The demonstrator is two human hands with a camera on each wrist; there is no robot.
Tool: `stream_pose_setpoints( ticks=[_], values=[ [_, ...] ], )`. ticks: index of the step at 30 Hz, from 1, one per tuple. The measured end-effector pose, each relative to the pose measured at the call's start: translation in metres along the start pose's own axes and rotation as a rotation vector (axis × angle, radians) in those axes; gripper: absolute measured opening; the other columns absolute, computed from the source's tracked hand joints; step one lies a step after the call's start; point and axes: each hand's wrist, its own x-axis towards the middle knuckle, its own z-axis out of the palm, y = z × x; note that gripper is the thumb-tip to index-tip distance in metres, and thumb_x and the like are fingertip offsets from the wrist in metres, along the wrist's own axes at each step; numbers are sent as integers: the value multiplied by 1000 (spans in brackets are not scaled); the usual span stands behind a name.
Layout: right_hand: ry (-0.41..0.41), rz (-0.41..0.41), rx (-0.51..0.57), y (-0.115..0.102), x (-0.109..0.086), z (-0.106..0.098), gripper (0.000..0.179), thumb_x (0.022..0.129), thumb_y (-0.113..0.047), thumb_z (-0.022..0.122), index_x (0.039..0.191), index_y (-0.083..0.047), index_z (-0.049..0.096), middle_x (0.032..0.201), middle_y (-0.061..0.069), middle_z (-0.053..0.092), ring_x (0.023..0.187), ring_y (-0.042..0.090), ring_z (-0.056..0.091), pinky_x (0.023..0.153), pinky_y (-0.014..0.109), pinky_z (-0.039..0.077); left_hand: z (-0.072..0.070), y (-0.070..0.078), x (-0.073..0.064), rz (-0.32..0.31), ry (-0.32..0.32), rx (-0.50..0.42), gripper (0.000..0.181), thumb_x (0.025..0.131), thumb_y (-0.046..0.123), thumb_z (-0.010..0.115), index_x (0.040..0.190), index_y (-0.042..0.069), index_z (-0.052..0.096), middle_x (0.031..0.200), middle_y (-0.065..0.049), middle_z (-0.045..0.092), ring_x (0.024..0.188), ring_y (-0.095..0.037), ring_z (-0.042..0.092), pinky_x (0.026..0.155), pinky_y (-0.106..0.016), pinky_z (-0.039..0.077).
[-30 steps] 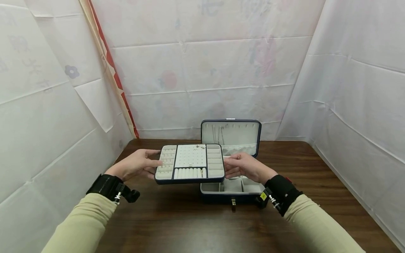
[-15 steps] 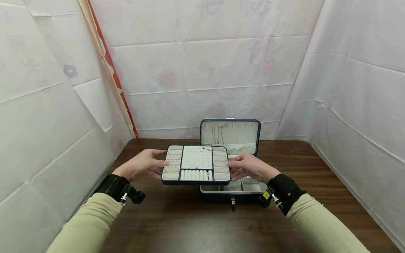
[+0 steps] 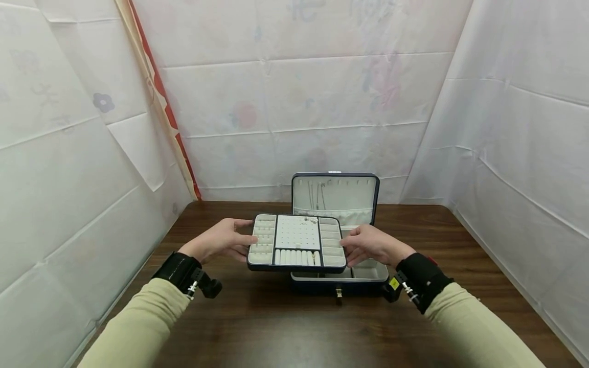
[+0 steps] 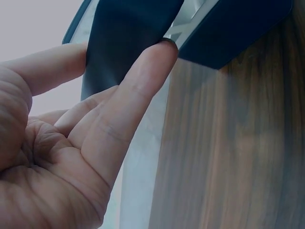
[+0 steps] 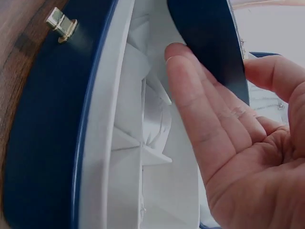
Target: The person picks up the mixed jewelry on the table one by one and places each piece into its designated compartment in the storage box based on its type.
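A dark blue jewelry tray (image 3: pixel 297 232) with white compartments, ring rolls and a pinhole panel is held up between both hands. My left hand (image 3: pixel 220 240) grips its left edge, thumb on top and fingers beneath. At the opposite edge my right hand (image 3: pixel 374 244) pinches the tray the same way. Below and partly behind it stands a dark blue jewelry box (image 3: pixel 317 289), its base divided into white compartments. The lid (image 3: pixel 335 194) stands upright with thin necklaces hanging inside. In the right wrist view the tray's side (image 5: pixel 209 38) is above the box's compartments (image 5: pixel 138 138).
The brown wooden table (image 3: pixel 276 332) lies under everything. White patterned sheets (image 3: pixel 294 102) hang behind and at both sides. A gold clasp (image 3: pixel 339 293) sticks out from the box's front. Small jewelry pieces (image 3: pixel 309 221) sit on the tray's panel.
Both hands have carried the tray to the right and slightly down, so it covers more of the box's base. The box itself has stayed in place.
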Motion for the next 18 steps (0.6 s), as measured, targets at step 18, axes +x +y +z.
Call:
stream_pose_setpoints(
  ticks=[18],
  values=[
    [90,42,-125,7,-13,-18,19,95,-18,69,89,-1,65,76,10,64,67,22,70,78,50,61,38,2,16,2,10,-21,84,96,21,74,160,3,24,106,-16,74,91,-30,75,80,-49,60]
  ],
)
